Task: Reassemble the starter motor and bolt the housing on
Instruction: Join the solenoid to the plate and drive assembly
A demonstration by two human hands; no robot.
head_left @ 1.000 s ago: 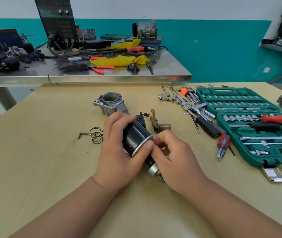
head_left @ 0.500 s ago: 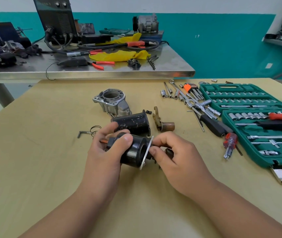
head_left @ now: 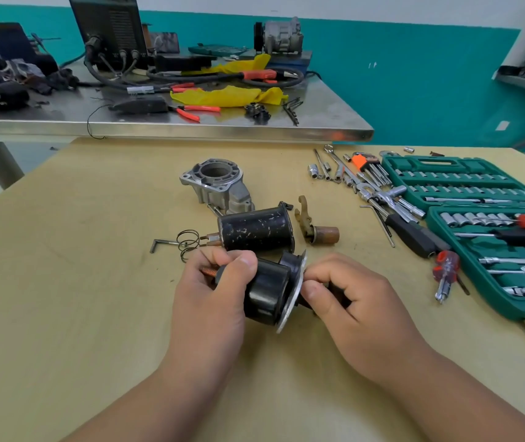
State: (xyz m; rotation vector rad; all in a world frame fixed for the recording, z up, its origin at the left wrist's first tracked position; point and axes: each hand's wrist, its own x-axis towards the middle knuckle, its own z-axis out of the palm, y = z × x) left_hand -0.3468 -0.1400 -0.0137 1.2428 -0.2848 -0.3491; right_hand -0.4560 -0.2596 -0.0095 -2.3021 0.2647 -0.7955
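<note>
My left hand grips a black end cap with a thin metal flange and a copper threaded stud on its left end. My right hand pinches the flange's right side and closes on a dark part behind it, mostly hidden. Just beyond lies the black cylindrical motor body on its side on the wooden table. Farther back stands the grey aluminium housing. A brass fork lever with a copper sleeve rests to the right of the body.
A coil spring and a bent hex key lie left of the body. Loose sockets, wrenches and screwdrivers sit at the right beside an open green socket case. A cluttered steel bench stands behind.
The black motor body now lies on the table, apart from the end cap. My hands hold only the flanged end cap, turned so its stud points left.
</note>
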